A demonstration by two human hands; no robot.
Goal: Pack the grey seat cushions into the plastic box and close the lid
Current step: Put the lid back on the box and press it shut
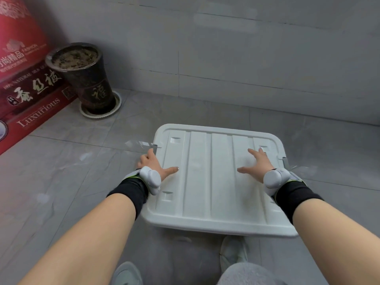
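Observation:
A white ribbed lid (213,177) lies flat on top of the plastic box and hides the box body and whatever is inside; no grey cushion shows. My left hand (153,164) rests at the lid's left edge, thumb on the lid, fingers curled over the rim beside a grey latch (154,146). My right hand (258,162) lies spread on the lid's right part, fingers apart, near the right latch (285,160). Both wrists carry white trackers on black bands.
A dark flowerpot (84,79) filled with soil stands on a white saucer at the back left. Red printed cartons (26,83) lean along the left. A grey tiled wall (246,48) runs behind the box. My shoes (233,251) are on the grey floor just before it.

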